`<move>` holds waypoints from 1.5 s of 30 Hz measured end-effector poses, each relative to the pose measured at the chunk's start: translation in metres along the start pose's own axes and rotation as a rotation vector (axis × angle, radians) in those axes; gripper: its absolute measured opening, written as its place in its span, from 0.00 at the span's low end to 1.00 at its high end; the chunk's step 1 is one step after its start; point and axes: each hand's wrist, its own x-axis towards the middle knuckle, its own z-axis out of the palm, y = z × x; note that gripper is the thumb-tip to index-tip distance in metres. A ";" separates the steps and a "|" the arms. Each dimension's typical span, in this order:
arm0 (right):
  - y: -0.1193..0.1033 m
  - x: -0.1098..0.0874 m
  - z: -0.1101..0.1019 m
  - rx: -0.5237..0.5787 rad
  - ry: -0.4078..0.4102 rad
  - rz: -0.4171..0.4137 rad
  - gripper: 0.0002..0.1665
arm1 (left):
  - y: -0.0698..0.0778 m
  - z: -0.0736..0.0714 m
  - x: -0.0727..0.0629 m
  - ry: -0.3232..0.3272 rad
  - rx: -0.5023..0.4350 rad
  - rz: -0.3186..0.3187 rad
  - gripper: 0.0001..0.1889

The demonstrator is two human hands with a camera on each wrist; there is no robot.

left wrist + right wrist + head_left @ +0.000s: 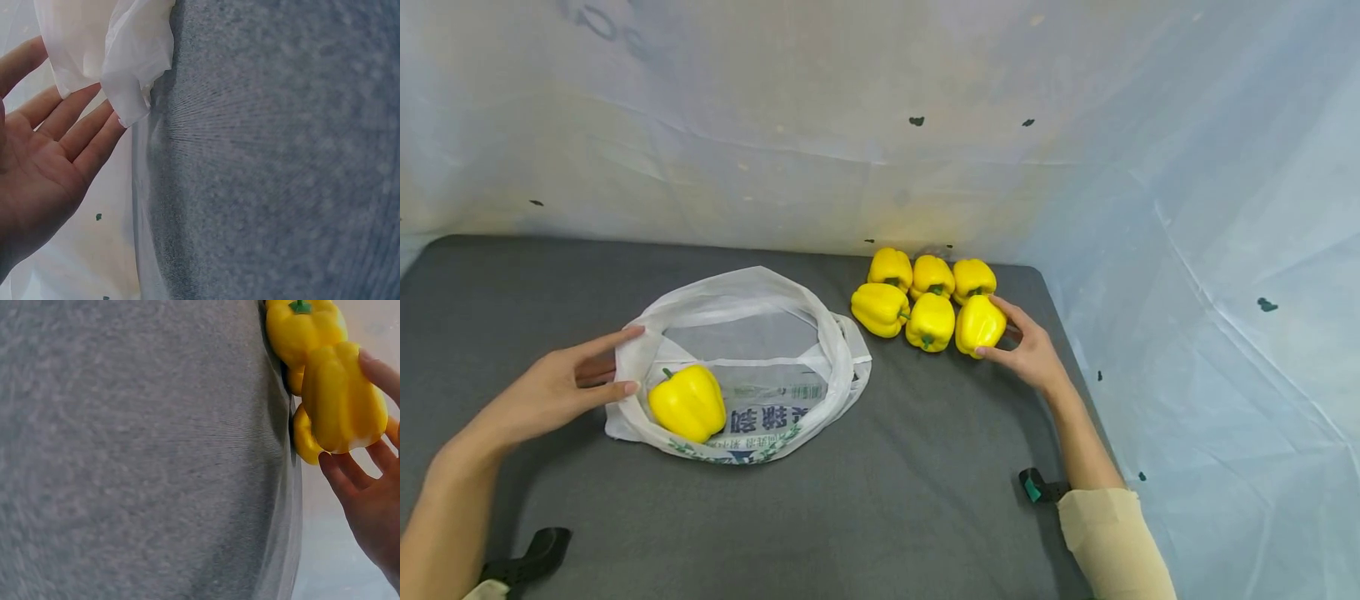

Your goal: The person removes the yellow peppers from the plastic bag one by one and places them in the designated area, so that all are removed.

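Observation:
A white plastic bag (842, 350) with printed writing lies with its mouth wide on the grey table. One yellow bell pepper (688, 404) is inside it. My left hand (561, 379) touches the bag's left rim, thumb and a finger at the edge; in the left wrist view its fingers stretch out fairly straight against the white plastic (134, 56). At the right, my right hand (1030, 350) holds a yellow bell pepper (980, 325) between thumb and fingers. Several other yellow bell peppers (931, 322) sit close beside it. In the right wrist view, the held pepper (344, 403) overlaps others behind it.
The grey cloth-covered table (850, 517) ends at a pale plastic sheet (812, 167) at the back and another sheet (1225, 292) on the right. The group of peppers stands near the far right corner. Black wrist straps (531, 558) are on both arms.

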 end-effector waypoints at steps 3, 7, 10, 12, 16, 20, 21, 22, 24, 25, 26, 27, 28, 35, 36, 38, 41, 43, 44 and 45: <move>0.002 -0.001 0.002 0.003 -0.001 0.007 0.49 | -0.001 0.000 0.000 -0.002 -0.001 0.003 0.43; 0.004 0.000 0.006 -0.016 0.004 0.002 0.48 | -0.002 0.000 0.000 -0.007 -0.006 -0.001 0.43; 0.004 0.002 0.009 -0.025 0.013 0.001 0.48 | -0.002 0.000 0.000 -0.010 -0.008 -0.002 0.43; 0.005 0.003 0.011 -0.022 0.016 0.005 0.48 | -0.001 0.000 0.000 -0.013 -0.008 -0.004 0.43; 0.008 0.005 0.014 0.005 0.020 0.015 0.48 | -0.001 0.000 -0.001 -0.016 -0.010 -0.005 0.43; 0.019 0.008 0.017 0.035 0.028 0.020 0.49 | -0.001 0.001 -0.002 -0.018 -0.012 -0.005 0.43; 0.025 0.009 0.018 0.033 0.031 0.021 0.49 | -0.001 0.001 -0.002 -0.019 -0.013 -0.006 0.43; 0.031 0.010 0.019 0.030 0.032 0.019 0.50 | -0.001 0.001 -0.002 -0.019 -0.013 -0.008 0.43; 0.042 0.011 0.020 0.029 0.032 0.011 0.51 | -0.001 0.001 -0.001 -0.022 -0.012 -0.011 0.43; 0.046 0.012 0.021 0.022 0.032 0.009 0.51 | -0.001 0.001 -0.001 -0.023 -0.011 -0.012 0.43; 0.044 0.011 0.021 0.026 0.028 0.005 0.51 | -0.001 0.001 -0.001 -0.023 -0.010 -0.012 0.43; 0.040 0.010 0.020 0.035 0.024 0.001 0.51 | -0.001 0.001 -0.001 -0.023 -0.010 -0.011 0.43; 0.035 0.009 0.020 0.040 0.021 -0.007 0.51 | -0.001 0.000 0.000 -0.023 -0.010 -0.012 0.43; 0.009 0.004 0.014 0.026 0.046 -0.041 0.47 | 0.000 0.000 0.000 -0.016 -0.002 -0.002 0.43; 0.008 0.004 0.013 0.026 0.054 -0.043 0.46 | 0.000 0.000 0.000 -0.016 0.000 -0.002 0.43; 0.007 0.005 0.013 0.041 0.071 -0.048 0.46 | 0.000 0.000 0.000 -0.015 0.002 0.000 0.43; 0.005 0.005 0.012 0.047 0.097 -0.065 0.45 | 0.000 0.000 0.000 -0.017 0.000 0.004 0.43; 0.003 0.006 0.012 0.048 0.116 -0.083 0.45 | 0.000 -0.001 0.000 -0.019 -0.003 0.006 0.43; 0.002 0.006 0.011 0.043 0.125 -0.095 0.44 | 0.000 -0.001 0.000 -0.021 -0.006 0.005 0.43; 0.001 0.007 0.011 0.037 0.135 -0.105 0.44 | -0.001 -0.002 0.000 -0.022 -0.007 0.004 0.43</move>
